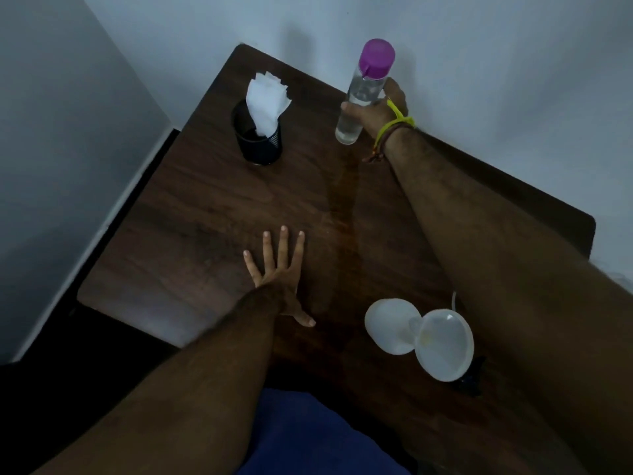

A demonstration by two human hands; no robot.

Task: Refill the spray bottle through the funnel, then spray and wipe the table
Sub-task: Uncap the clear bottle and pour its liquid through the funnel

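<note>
From the head view, the right hand (378, 111) reaches to the far edge of the dark wooden table (191, 214) and wraps its fingers round the middle of a clear water bottle (359, 97) with a purple cap (377, 58); the bottle stands near the white wall (479, 63), leaning slightly, its base at or just above the tabletop. Yellow and brown thread bands (394, 126) circle that wrist. The left hand (279, 269) lies flat on the table, palm down, fingers straight and spread, holding nothing. Near the front right edge a translucent white funnel (442, 344) tilts beside a rounded white shape (390, 325), partly hidden by the right forearm; whether this is the spray bottle cannot be told. At the far left, a black mesh cup (258, 138) holds a white tissue (265, 104). A faint wet streak (342, 214) runs down the table's middle.
</note>
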